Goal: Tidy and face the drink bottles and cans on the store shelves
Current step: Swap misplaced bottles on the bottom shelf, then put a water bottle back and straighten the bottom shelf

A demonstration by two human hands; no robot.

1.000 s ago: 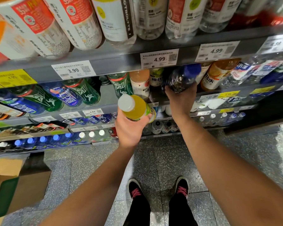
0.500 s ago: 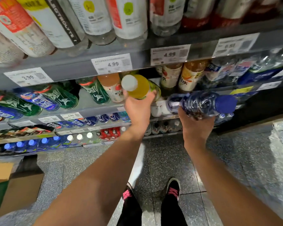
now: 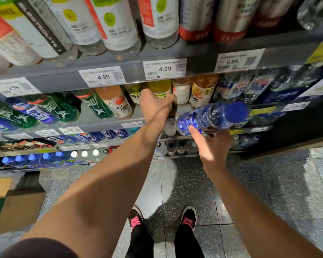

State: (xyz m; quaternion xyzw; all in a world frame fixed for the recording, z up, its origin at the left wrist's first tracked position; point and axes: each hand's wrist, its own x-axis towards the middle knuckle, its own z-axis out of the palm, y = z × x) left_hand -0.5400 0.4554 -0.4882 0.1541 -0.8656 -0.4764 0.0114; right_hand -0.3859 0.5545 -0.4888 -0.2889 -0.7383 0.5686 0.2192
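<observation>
Left hand [image 3: 154,105] is gripping a yellow bottle [image 3: 159,88] standing on the second shelf [image 3: 101,121], between a white-labelled bottle [image 3: 133,94] and an orange-capped bottle [image 3: 181,92]. Right hand [image 3: 211,144] is holding a blue bottle [image 3: 213,118] on its side in front of the shelf, cap [image 3: 236,112] pointing right. Price tags [image 3: 164,68] are lining the upper shelf edge [image 3: 63,79]. Black shoes [image 3: 188,218] are standing on the speckled floor [image 3: 268,183].

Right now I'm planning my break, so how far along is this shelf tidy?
Mid-job. Done: the green bottles on the left stand in a row, labels out. In hand: the left hand sets a yellow bottle onto the second shelf; the right hand holds a blue bottle off the shelf. Left: placing that one.
</observation>
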